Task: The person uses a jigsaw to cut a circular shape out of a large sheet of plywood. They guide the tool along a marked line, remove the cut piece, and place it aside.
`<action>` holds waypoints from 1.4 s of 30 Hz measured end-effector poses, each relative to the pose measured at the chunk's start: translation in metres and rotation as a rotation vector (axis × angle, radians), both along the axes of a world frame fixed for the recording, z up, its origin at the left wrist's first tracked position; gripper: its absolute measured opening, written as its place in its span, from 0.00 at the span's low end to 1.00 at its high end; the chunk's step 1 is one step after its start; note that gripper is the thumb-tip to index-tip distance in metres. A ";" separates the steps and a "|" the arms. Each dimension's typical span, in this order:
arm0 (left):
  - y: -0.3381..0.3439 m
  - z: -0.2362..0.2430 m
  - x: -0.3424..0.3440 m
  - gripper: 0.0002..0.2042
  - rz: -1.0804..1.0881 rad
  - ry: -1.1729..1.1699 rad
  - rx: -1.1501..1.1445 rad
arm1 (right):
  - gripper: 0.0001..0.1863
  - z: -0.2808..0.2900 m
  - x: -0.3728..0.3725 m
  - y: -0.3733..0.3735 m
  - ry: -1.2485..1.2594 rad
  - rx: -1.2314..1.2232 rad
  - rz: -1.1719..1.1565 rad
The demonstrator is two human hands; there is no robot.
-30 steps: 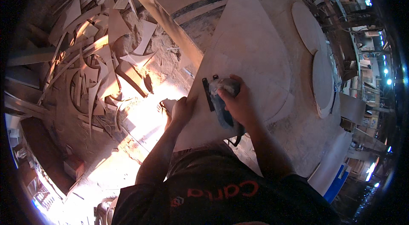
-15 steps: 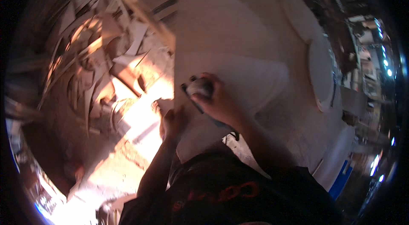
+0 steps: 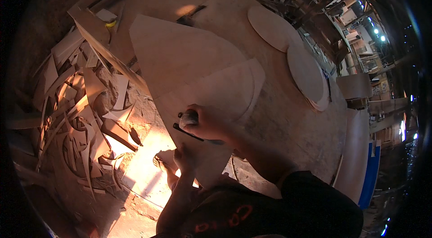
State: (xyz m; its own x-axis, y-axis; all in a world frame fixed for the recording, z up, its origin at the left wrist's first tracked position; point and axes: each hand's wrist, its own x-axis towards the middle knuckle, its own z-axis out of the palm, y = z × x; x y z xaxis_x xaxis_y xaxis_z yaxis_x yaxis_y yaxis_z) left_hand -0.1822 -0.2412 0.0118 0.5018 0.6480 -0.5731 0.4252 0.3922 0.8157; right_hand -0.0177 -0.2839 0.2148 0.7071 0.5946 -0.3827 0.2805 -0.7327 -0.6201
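Note:
My right hand (image 3: 204, 121) is closed round a hand-held power tool (image 3: 191, 116) with a rounded grey top and a black bar along its side; its exact kind is hard to make out. The tool rests on pale, thin wood panels (image 3: 180, 49), one overlapping another, close to their left edge. Nearer my body, my left hand (image 3: 184, 159) grips that same edge, though its fingers are dim and partly hidden. Part of the tool's base is covered by my right hand and forearm.
Curved wood offcuts (image 3: 85, 134) lie heaped on the floor at left, beside a long board (image 3: 108, 58). Rounded panels (image 3: 308, 73) rest on the large work surface (image 3: 288, 134) to the right. A foot (image 3: 167, 159) shows below the panel edge. A blue sheet (image 3: 370, 175) stands at far right.
The view has turned, so the panels now slant and show more fully. My right hand still holds the tool near the left edge, and my left hand stays at that edge.

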 end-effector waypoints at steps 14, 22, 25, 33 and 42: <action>0.051 0.014 -0.002 0.24 -0.548 -0.082 -0.038 | 0.32 -0.002 0.012 -0.015 -0.038 -0.044 0.027; 0.077 0.041 0.002 0.24 -0.768 -0.044 -0.058 | 0.27 0.013 0.010 -0.003 0.059 0.000 0.019; 0.075 0.031 0.003 0.24 -0.776 -0.147 0.001 | 0.27 0.015 0.010 -0.002 0.022 -0.011 0.060; 0.074 0.030 0.005 0.22 -0.803 -0.101 0.018 | 0.29 0.019 0.007 -0.001 0.010 -0.021 0.048; 0.078 0.038 0.005 0.22 -0.802 -0.075 -0.019 | 0.29 0.021 0.006 0.002 -0.019 -0.028 0.047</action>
State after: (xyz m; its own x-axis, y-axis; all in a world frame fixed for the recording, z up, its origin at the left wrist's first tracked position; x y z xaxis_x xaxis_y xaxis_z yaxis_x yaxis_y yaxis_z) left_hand -0.1772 -0.1632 0.0498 0.8475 0.0648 -0.5269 0.5277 0.0046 0.8494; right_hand -0.0121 -0.2823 0.2357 0.6859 0.6167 -0.3863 0.3270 -0.7354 -0.5934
